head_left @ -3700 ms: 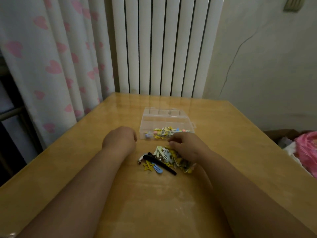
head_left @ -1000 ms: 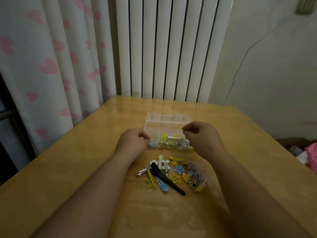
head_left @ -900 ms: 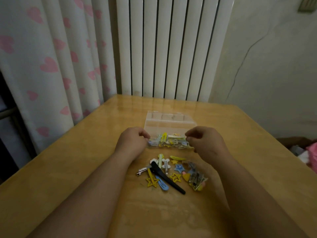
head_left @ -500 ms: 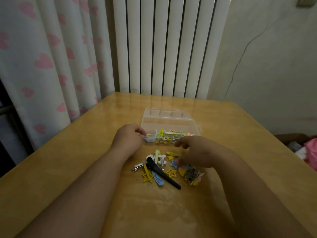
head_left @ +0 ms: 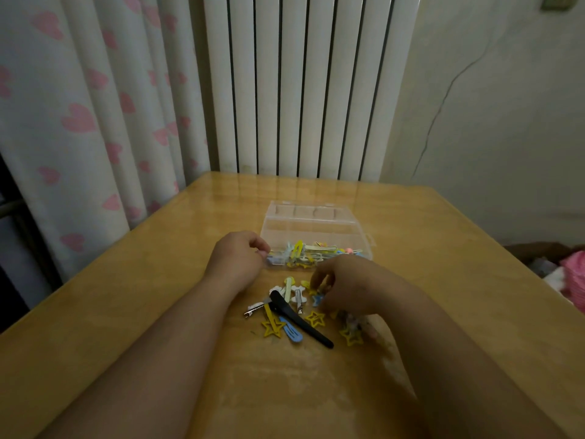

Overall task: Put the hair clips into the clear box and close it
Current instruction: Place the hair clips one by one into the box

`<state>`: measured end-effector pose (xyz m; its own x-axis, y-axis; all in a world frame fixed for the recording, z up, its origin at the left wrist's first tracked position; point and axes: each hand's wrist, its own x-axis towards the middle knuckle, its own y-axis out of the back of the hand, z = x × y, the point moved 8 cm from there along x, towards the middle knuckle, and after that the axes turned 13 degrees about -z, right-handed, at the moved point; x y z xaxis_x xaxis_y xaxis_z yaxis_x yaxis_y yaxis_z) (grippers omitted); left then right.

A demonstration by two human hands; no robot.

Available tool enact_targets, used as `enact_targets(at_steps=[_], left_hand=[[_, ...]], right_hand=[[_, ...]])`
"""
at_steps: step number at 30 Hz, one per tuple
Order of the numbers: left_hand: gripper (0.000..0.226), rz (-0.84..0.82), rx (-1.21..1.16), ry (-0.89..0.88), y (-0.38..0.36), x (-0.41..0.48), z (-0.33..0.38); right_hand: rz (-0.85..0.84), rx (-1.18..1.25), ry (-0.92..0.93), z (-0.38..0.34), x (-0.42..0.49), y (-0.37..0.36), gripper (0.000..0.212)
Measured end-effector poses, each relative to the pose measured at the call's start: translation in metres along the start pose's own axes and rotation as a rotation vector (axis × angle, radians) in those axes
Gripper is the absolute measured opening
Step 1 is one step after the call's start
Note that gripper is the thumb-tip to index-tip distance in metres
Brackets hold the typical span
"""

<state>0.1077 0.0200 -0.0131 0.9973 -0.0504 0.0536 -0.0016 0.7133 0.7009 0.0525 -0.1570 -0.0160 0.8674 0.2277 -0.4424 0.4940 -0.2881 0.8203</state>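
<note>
The clear box lies open on the wooden table, lid folded back, with several coloured hair clips piled in its near part. My left hand pinches the box's near left corner. A loose heap of hair clips lies in front of the box: yellow stars, a blue one, white ones and a long black clip. My right hand is down on the right side of that heap, fingers curled over clips. What the fingers hold is hidden.
The wooden table ends at a white radiator behind and a heart-patterned curtain to the left. Pink cloth lies beyond the table's right edge.
My right hand came back from the box's right side and dropped onto the loose heap. My left hand stayed at the box's left corner.
</note>
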Motion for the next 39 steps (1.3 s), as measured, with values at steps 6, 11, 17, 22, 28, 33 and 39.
enact_targets(at_steps=[6, 11, 17, 22, 28, 33, 39], left_hand=[[0.015, -0.003, -0.005, 0.0, -0.001, 0.0, -0.001], [0.012, -0.006, -0.015, -0.008, 0.0, 0.001, -0.002], [0.012, -0.006, -0.032, 0.011, -0.001, 0.002, -0.005], [0.012, -0.017, -0.035, 0.008, -0.001, 0.003, -0.005], [0.011, -0.024, -0.031, 0.022, -0.001, 0.001, -0.004], [0.013, -0.022, -0.029, 0.016, -0.001, 0.002, -0.004], [0.012, -0.021, -0.026, 0.015, 0.0, 0.003, -0.004]], right_hand=[[0.099, 0.051, 0.075, -0.001, 0.001, 0.007, 0.012], [0.174, 0.188, 0.098, 0.004, -0.005, 0.018, 0.008], [0.319, 0.529, 0.11, 0.021, -0.01, 0.03, 0.005], [0.652, 0.705, 0.176, 0.036, -0.016, 0.052, 0.004], [0.992, 0.576, 0.209, 0.037, -0.021, 0.077, 0.006], [0.635, 0.298, 0.121, 0.032, 0.012, 0.063, 0.023], [0.724, 0.393, 0.149, 0.038, -0.005, 0.066, 0.015]])
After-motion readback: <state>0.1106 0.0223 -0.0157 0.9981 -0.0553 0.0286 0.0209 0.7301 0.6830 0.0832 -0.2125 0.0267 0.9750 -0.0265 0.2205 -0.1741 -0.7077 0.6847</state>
